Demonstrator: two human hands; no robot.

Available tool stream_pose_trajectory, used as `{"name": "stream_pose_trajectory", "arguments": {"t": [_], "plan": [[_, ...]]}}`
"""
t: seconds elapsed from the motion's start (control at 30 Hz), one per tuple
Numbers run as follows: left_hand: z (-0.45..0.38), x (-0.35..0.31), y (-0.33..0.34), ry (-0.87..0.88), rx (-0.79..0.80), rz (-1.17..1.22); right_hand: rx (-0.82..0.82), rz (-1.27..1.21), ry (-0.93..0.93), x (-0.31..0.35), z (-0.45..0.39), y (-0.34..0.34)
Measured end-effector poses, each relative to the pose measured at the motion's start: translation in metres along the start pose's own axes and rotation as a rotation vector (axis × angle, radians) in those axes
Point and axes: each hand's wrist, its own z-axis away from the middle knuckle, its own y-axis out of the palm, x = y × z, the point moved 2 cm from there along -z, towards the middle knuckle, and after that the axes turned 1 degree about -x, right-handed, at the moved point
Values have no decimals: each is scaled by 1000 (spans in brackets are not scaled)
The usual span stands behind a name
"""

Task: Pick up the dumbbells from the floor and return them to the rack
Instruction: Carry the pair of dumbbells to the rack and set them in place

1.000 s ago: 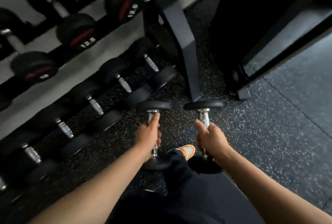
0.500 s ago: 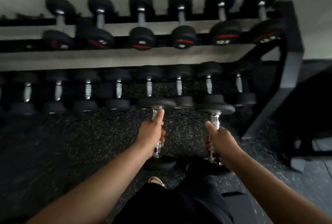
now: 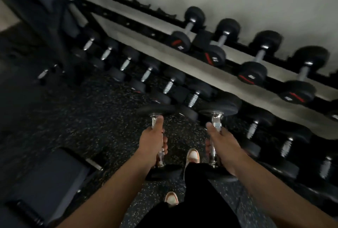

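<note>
My left hand [image 3: 152, 141] and right hand [image 3: 222, 144] each grip a dumbbell by its chrome handle, left dumbbell [image 3: 159, 108] and right dumbbell [image 3: 219, 107], long axes pointing toward the rack [image 3: 201, 74] across the frame's upper right. Right hand sits nearer it.

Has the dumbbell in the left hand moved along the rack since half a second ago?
Yes. The dumbbell in the left hand moved toward the rack's left end.

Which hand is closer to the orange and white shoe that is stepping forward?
Right. The right hand is just right of the shoe; the left hand is farther off, on its left.
</note>
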Motion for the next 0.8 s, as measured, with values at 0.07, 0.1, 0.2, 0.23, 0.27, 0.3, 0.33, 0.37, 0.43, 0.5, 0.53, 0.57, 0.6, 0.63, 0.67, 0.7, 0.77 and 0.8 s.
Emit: {"name": "stream_pose_trajectory", "arguments": {"t": [0.07, 0.1, 0.2, 0.23, 0.27, 0.3, 0.33, 0.37, 0.43, 0.5, 0.53, 0.57, 0.6, 0.63, 0.67, 0.7, 0.77, 0.8], "plan": [[-11, -11, -22, 19, -64, 29, 78, 41, 6, 18, -18, 29], [-15, -17, -32, 30, -96, 47, 116, 66, 8, 26, -27, 44], [-33, -35, -56, 36, -195, 95, 215, 138, -8, 49, -56, 83], [-39, -43, -64, 36, -218, 116, 255, 145, -9, 58, -65, 97], [-46, -51, -72, 35, -241, 146, 297, 142, -7, 67, -75, 111], [-53, -59, -78, 38, -265, 181, 338, 142, -5, 78, -85, 124], [-58, -67, -84, 39, -285, 207, 369, 151, -2, 87, -90, 136], [-64, -76, -90, 41, -309, 225, 394, 164, -2, 97, -97, 149], [-77, -90, -103, 44, -338, 237, 446, 194, -21, 115, -110, 171], [-89, -105, -114, 35, -379, 250, 510, 234, -29, 134, -120, 192], [-96, -111, -120, 32, -406, 262, 543, 250, -28, 143, -126, 202], [-101, -118, -125, 29, -431, 272, 573, 266, -21, 151, -132, 212], [-106, -125, -130, 25, -447, 283, 597, 287, -12, 159, -137, 222], [-111, -132, -136, 27, -455, 303, 616, 307, -10, 167, -143, 232], [-115, -138, -141, 30, -465, 319, 628, 319, -14, 174, -148, 241], [-122, -143, -148, 29, -480, 335, 640, 331, -18, 181, -154, 251], [-135, -154, -161, 24, -501, 357, 656, 359, -25, 193, -167, 274], [-142, -160, -168, 23, -507, 371, 662, 372, -26, 198, -173, 286]]}}
